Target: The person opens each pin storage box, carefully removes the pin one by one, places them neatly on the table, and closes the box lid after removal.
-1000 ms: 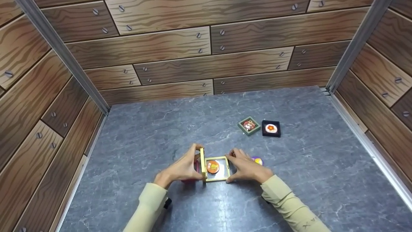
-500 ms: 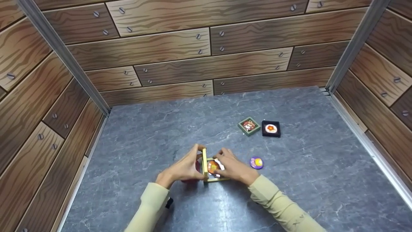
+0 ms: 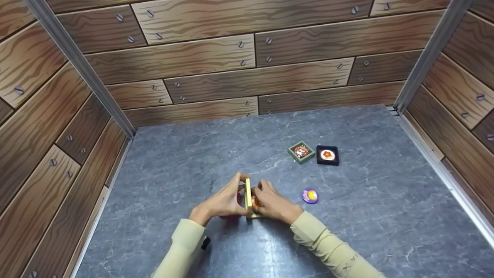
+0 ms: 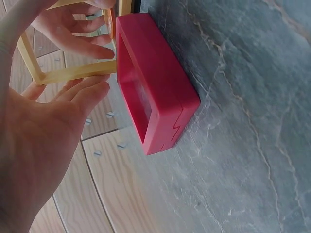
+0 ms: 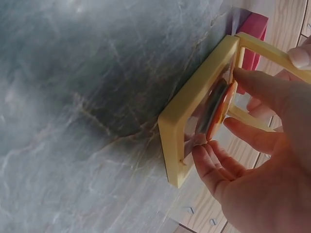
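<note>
A yellow square display frame (image 5: 194, 92) stands opened like a book, its lower half flat on the table with a clear film inside. My left hand (image 3: 222, 201) holds the raised half upright by its edges, thumb on the near side and fingers on the far side. Over the lower half, my right hand (image 3: 277, 204) pinches an orange round badge (image 5: 224, 114) by its rim, the badge close to the film. Whether the badge presses on the film, I cannot tell. Just left of the yellow frame, partly behind my left hand, a red frame (image 4: 160, 73) rests on the table.
A purple round badge (image 3: 310, 196) lies to the right of my right hand. Farther back are a green frame (image 3: 301, 151) and a black frame (image 3: 327, 155), each with a badge inside. Wood-patterned walls (image 3: 208, 87) enclose the grey marbled table (image 3: 185, 154).
My right hand has left the yellow frame's right edge and moved left onto the orange badge, uncovering the purple badge. My left hand keeps holding the raised half nearly in place.
</note>
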Available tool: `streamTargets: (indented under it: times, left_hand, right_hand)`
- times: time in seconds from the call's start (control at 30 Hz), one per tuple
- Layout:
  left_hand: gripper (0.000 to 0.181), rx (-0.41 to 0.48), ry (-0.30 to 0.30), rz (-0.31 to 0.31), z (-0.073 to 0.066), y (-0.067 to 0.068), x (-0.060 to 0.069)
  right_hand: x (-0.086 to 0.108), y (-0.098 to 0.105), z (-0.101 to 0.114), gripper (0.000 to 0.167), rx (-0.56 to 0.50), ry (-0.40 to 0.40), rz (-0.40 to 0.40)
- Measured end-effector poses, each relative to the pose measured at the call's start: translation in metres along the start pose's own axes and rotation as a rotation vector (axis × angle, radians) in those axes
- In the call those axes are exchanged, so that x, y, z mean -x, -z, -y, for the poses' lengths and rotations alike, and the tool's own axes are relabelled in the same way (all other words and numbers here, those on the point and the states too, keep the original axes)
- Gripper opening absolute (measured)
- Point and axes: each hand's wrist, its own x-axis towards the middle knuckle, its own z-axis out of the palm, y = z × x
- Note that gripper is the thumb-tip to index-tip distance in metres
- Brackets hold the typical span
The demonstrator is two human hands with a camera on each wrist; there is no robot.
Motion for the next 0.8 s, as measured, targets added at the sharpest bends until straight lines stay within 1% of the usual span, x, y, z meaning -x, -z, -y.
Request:
streamTargets:
  times: [0.2, 0.3, 0.43, 0.53, 0.63, 0.67, 0.73, 0.77, 0.8]
  left_hand:
    - [0.097, 0.005, 0.015, 0.009, -0.001, -0.001, -0.001]
    - [0.098, 0.010, 0.017, 0.007, -0.002, 0.000, -0.001]
    - [0.098, 0.013, 0.008, 0.005, -0.003, 0.000, -0.002]
    - [0.099, 0.015, 0.003, 0.006, -0.003, 0.000, -0.002]
    - [0.101, 0.016, 0.003, 0.008, -0.002, 0.000, -0.001]
    - [0.101, 0.015, 0.003, 0.010, -0.002, 0.000, -0.001]
    - [0.101, 0.010, 0.005, 0.007, -0.001, -0.001, -0.001]
    - [0.101, 0.009, 0.007, 0.004, -0.001, -0.001, -0.001]
    - [0.101, 0.008, 0.009, 0.002, -0.001, -0.001, -0.001]
  right_hand:
    - [0.000, -0.004, -0.001, 0.031, 0.046, 0.054, -0.053]
    - [0.000, -0.004, 0.000, 0.032, 0.055, 0.062, -0.072]
    - [0.000, -0.004, 0.001, 0.033, 0.059, 0.053, -0.078]
    - [0.000, -0.005, -0.001, 0.032, 0.039, 0.052, -0.088]
    - [0.002, -0.006, -0.005, 0.031, -0.005, 0.085, -0.124]
    - [-0.001, -0.014, -0.016, 0.031, -0.006, 0.121, -0.148]
    - [0.000, -0.014, -0.018, 0.033, -0.043, 0.130, -0.158]
    - [0.000, -0.018, -0.025, 0.033, -0.034, 0.138, -0.169]
    - [0.000, -0.017, -0.025, 0.035, -0.048, 0.128, -0.161]
